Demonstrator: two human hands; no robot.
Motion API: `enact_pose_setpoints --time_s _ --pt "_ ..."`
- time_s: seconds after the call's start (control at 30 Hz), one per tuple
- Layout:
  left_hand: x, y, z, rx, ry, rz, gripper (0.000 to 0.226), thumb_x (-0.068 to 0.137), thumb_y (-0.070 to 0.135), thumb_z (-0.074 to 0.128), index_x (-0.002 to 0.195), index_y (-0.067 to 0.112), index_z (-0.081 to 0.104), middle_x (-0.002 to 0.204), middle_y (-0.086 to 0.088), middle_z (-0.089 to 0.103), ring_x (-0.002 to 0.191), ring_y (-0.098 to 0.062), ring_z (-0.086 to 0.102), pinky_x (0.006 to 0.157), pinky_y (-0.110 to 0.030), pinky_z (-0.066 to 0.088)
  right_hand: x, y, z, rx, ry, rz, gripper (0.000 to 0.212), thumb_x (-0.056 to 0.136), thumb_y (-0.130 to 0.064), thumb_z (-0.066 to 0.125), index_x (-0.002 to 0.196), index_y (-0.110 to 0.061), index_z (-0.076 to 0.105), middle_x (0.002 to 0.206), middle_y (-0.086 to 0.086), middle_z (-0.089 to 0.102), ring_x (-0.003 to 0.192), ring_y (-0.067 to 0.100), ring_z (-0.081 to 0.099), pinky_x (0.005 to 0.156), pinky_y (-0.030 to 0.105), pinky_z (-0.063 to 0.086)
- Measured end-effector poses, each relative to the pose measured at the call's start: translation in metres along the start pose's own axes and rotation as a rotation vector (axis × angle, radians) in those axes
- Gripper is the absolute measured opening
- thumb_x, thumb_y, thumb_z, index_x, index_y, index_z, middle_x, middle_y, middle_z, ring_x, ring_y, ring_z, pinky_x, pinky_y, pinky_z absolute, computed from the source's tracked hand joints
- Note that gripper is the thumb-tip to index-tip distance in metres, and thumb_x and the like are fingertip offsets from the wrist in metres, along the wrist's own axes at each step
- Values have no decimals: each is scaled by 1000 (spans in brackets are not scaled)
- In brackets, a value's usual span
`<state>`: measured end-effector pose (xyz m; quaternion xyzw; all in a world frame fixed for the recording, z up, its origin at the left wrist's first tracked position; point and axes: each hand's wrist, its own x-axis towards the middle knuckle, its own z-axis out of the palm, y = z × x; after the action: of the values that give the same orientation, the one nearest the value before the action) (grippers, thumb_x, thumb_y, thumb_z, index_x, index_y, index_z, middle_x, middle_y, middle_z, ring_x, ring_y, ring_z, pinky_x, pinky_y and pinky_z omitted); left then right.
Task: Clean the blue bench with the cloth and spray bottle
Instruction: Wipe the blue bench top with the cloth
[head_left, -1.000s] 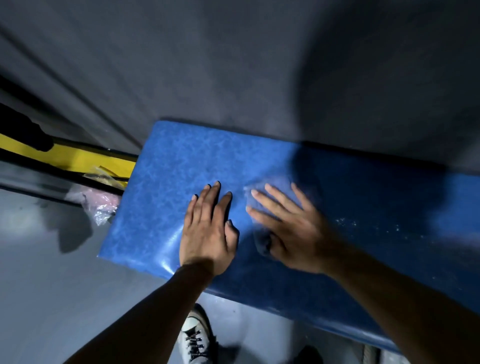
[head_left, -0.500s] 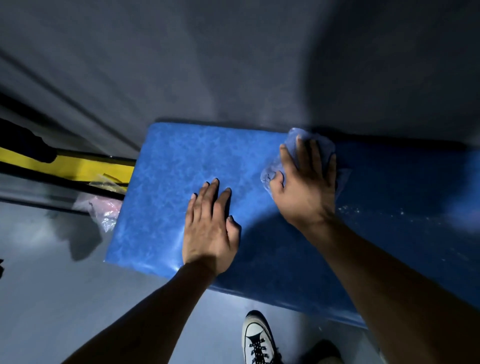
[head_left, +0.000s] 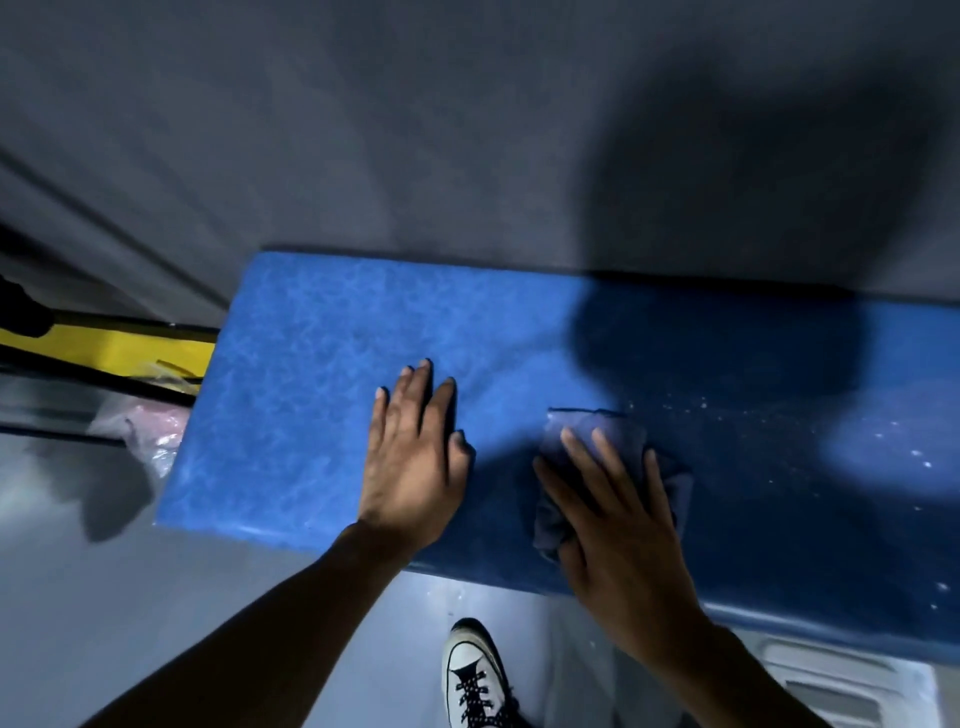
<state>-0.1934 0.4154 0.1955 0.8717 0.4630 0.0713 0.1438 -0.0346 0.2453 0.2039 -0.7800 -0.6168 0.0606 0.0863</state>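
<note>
Blue and mottled, the padded counter (head_left: 311, 389) is running across the middle of the view, its left part lit and its right part lying under a broad shadow. The left hand (head_left: 413, 467) is resting flat on the counter near the front edge, fingers straight and close together, holding nothing. Just to its right, apart from it, the right hand (head_left: 613, 525) is pressing down on a dark blue cloth (head_left: 592, 436), fingers spread and laid over the crumpled fabric, with the thumb side toward the left hand. The cloth is lying on the counter close to the front edge, partly hidden under the palm, its far corner sticking out beyond the fingertips. Small white specks (head_left: 883, 436) are scattered on the shaded surface to the right of the cloth. The spray bottle is not showing anywhere in the view. Below the counter's edge, one white sneaker (head_left: 475, 680) with dark laces is standing on the grey floor (head_left: 104, 597). At the left end of the counter, a yellow bar (head_left: 104, 348) is lying beside a crumpled clear plastic bag (head_left: 150, 431). A grey wall (head_left: 467, 130) is rising behind the counter.
</note>
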Motion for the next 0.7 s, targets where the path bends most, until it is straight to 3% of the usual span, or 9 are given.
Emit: enact_pose_setpoints --time_s 0.13,0.3,0.43,0.7 --pt "-2 52 20 -7 -1 56 60 97 31 40 152 10 46 170 -16 31 160 -31 23 131 -53 14 -22 28 -11 63 -65 -119 87 72 -26 54 157 -23 37 168 -7 27 157 17 20 117 62 29" --pt "-9 102 41 21 26 74 59 96 23 37 152 6 48 167 -21 34 158 -36 28 129 -55 23 -32 61 -22 -32 -173 -265 83 77 -32 55 158 -28 35 170 -5 22 158 18 14 122 58 22" --pt "-10 97 40 -50 39 65 61 96 20 33 153 6 46 169 -19 30 160 -34 22 131 -52 15 -17 77 -20 -56 -188 -380 75 85 -35 52 158 -28 34 171 -3 19 158 20 14 122 58 22" --pt "-9 96 43 -77 66 82 65 87 10 38 152 6 48 169 -19 32 159 -34 25 131 -50 16 60 106 -20 -49 -21 -370 64 84 -31 49 148 -25 54 163 2 38 153 24 32 120 56 25"
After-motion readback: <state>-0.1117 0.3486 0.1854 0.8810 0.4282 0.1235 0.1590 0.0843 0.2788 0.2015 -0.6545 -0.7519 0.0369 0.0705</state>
